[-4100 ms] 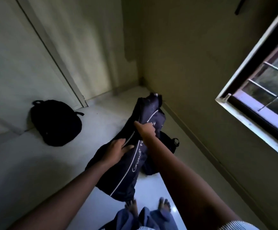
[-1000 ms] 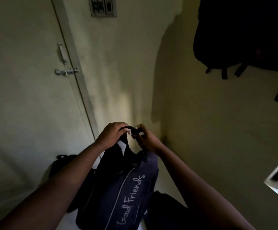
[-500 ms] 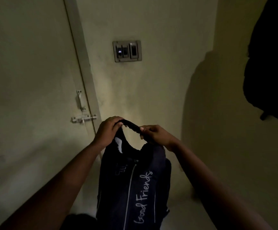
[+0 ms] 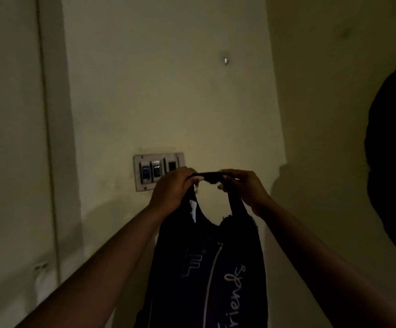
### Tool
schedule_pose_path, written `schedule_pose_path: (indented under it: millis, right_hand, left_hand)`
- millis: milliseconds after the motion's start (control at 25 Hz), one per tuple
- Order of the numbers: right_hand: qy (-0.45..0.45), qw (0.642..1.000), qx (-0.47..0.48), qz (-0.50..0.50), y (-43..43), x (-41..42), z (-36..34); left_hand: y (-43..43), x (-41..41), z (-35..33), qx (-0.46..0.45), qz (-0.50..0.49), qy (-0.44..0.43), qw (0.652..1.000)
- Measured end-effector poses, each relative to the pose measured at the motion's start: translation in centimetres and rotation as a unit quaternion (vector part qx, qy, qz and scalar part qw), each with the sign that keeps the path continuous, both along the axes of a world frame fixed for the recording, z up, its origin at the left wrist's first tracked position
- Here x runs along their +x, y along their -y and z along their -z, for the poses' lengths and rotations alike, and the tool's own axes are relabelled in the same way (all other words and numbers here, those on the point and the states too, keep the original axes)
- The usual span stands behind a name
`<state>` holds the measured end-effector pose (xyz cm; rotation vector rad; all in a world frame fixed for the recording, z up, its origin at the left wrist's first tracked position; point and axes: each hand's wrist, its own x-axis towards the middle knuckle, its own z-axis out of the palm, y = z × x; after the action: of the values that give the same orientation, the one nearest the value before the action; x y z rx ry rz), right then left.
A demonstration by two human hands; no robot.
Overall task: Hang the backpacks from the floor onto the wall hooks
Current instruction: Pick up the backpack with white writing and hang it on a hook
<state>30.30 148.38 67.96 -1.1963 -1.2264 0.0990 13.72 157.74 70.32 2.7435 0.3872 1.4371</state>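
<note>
Holding the dark backpack [image 4: 206, 268] up in front of the wall [image 4: 168, 91], clear of the floor, by its top loop [image 4: 210, 177]. Left hand [image 4: 171, 190] gripping the loop's left end, grip clenched around the strap; right hand [image 4: 242, 188] pinching the right end, grip likewise closed on it, stretching the loop taut between them. Hanging straight down below the hands, white lettering and a pale zip line showing on the front. Sitting just behind the left hand: a switch plate [image 4: 158, 171]. Sticking out higher up the wall, well above the loop: a small wall hook [image 4: 226, 59]. Hanging at the right edge: another dark backpack [image 4: 395, 162].
</note>
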Motion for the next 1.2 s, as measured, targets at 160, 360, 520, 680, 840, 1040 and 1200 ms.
schedule_pose_path:
  millis: [160, 360, 520, 680, 840, 1040, 1200]
  right_hand:
    - [0.062, 0.995, 0.051, 0.052, -2.1, 4.2, -6.1]
    - [0.157, 0.986, 0.041, 0.043, -4.4, 10.0, -12.5]
    - [0.173, 0.969, 0.141, 0.101, -7.6, 14.3, -18.7]
    - [0.128, 0.960, 0.228, 0.095, -11.2, 18.5, -24.1]
    - [0.115, 0.942, 0.302, 0.095, -14.8, 21.9, -29.5]
    - [0.131, 0.915, 0.369, 0.097, -16.9, 24.4, -34.4]
    - [0.107, 0.898, 0.415, 0.103, -18.1, 25.6, -37.4]
  left_hand:
    - [-2.8, 5.0, -6.6, 0.067, -0.021, 0.024, 0.997]
    - [-5.7, 10.1, -12.4, 0.193, -0.074, 0.119, 0.971]
    - [-7.7, 14.8, -18.0, 0.261, -0.121, 0.170, 0.943]
    - [-9.5, 19.0, -23.0, 0.243, -0.138, 0.193, 0.941]
    - [-11.1, 22.5, -27.7, 0.241, -0.165, 0.215, 0.932]
    - [-12.7, 25.1, -31.9, 0.263, -0.181, 0.252, 0.914]
    - [-13.0, 26.5, -34.7, 0.270, -0.154, 0.285, 0.907]
